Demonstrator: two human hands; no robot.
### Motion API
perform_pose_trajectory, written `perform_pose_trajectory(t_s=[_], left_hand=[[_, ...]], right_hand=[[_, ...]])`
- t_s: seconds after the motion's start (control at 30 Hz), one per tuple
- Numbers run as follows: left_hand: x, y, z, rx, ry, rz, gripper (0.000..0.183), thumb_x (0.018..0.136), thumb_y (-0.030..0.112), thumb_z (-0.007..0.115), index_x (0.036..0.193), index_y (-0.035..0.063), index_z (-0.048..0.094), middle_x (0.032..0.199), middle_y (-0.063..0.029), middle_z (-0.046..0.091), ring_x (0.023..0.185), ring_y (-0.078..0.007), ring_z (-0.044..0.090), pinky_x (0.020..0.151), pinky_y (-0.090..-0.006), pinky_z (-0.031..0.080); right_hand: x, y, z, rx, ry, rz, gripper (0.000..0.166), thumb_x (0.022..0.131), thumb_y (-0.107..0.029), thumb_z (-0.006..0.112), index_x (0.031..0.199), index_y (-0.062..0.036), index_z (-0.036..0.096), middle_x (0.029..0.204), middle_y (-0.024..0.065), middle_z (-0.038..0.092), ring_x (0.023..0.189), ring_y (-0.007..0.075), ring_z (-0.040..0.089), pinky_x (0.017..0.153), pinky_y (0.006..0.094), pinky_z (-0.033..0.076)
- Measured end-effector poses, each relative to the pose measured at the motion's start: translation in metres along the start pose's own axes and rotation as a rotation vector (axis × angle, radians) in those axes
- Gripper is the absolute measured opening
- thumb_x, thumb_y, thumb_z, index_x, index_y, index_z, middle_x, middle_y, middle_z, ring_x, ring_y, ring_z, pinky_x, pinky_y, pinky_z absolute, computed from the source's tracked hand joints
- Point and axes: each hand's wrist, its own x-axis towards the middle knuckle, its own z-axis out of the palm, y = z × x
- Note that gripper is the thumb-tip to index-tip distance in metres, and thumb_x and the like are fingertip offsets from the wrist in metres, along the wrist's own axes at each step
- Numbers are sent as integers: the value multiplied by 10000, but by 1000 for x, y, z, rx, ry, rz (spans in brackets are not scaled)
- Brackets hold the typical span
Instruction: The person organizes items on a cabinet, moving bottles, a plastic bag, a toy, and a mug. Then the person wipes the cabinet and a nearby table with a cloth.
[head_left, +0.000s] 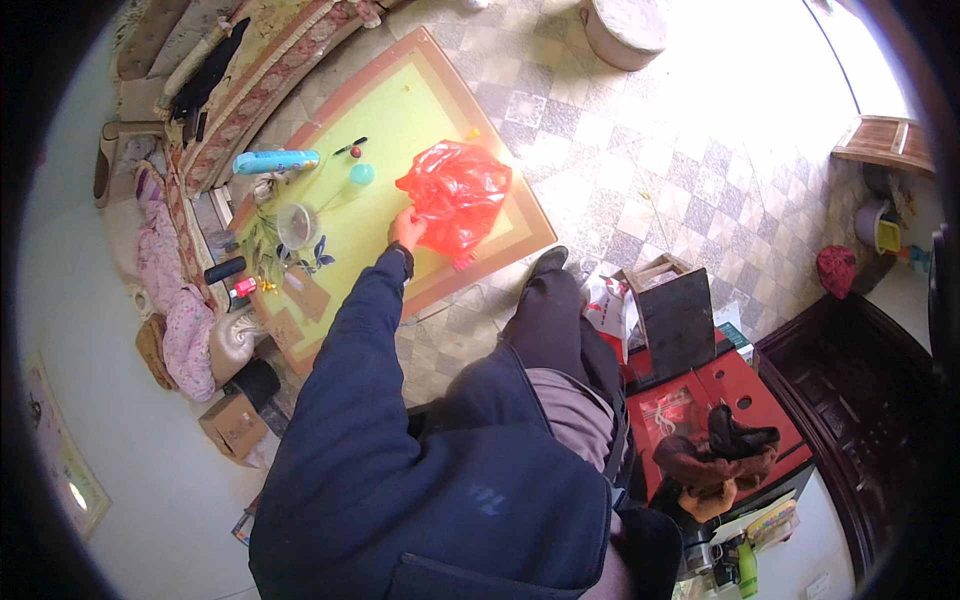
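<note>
My left hand (407, 227) pinches the near left edge of a crumpled red plastic bag (457, 191). The bag rests on a low table (375, 97) with a yellow-green top and brown border. Left of the bag are a small teal cup-like item (361, 175), a dark red ball-like item (355, 152) and a black marker (349, 145). At lower right, my right hand (707, 501) grips a dark brown cloth item (720, 457), perhaps a knitted garment, over a red cabinet (705, 390). The cloth hides part of that hand.
A blue soft pack (276, 162) and a clear plastic tub (298, 226) stand on the table's left side. A dark panelled box (671, 322) sits on the cabinet. A round stool (626, 34) stands on the tiled floor, and a floral sofa (247, 90) lines the upper left.
</note>
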Motion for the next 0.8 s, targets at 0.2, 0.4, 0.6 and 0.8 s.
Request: perform_pose_trajectory(t_s=[0.2, 0.4, 0.6, 0.8], left_hand=[[-36, 19, 18, -247, -91, 112, 251, 775, 163, 630, 999, 61, 679, 810, -95, 680, 727, -187, 648, 685, -306, 508], [-53, 30, 26, -445, -344, 21, 229, 777, 137, 608, 986, 81, 683, 759, -68, 667, 657, -165, 629, 612, -302, 498], [-78, 61, 17, 15, 80, 303, 275, 807, 192, 619, 1043, 53, 637, 892, -109, 666, 839, -283, 659, 736, -392, 504], [-61, 64, 16, -22, 268, 31, 786, 781, 258, 685, 1412, 56, 262, 924, -142, 662, 879, -325, 648, 772, -428, 497]], right_hand=[[-4, 7, 27, -156, -21, -24, 441, 796, -192, 613, 1192, -9, 554, 1125, 135, 629, 970, 269, 636, 888, 409, 506], [3, 3, 36, 259, -138, 194, 461, 805, -209, 583, 1224, -23, 547, 1118, 123, 632, 1012, 264, 614, 918, 402, 489], [1, 2, 16, 288, -140, 189, 504, 802, -177, 584, 1278, -31, 509, 1144, 135, 623, 1033, 275, 607, 957, 411, 470], [-1, 5, -2, 311, -5, 155, 513, 807, -169, 584, 1294, -37, 495, 1142, 133, 627, 1025, 283, 617, 967, 421, 468]])
